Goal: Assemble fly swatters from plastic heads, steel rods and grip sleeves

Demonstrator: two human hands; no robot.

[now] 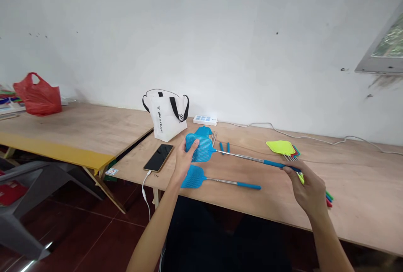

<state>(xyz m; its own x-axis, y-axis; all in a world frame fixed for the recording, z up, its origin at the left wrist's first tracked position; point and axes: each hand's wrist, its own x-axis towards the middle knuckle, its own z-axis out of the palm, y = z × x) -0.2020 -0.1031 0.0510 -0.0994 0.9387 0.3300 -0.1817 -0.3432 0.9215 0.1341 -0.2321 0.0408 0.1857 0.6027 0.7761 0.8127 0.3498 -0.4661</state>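
My left hand [185, 159] grips the blue mesh head of a fly swatter [201, 148] held just above the plywood table [346, 196]. My right hand [310, 190] is closed on the blue handle end of the same swatter, whose metal rod [242, 157] is stretched out between the hands. A second blue swatter [217, 179] lies flat on the table below it. More blue swatter heads [204, 131] and loose blue handle pieces [224, 147] lie behind. A fan of yellow-green, red and other swatters [283, 148] lies by my right hand.
A white tote bag [166, 114] with black handles stands at the back left, a phone [159, 157] on a white cable beside it. A white power strip [205, 119] and cord run along the wall. A red plastic bag [38, 95] sits on the neighbouring table at the left.
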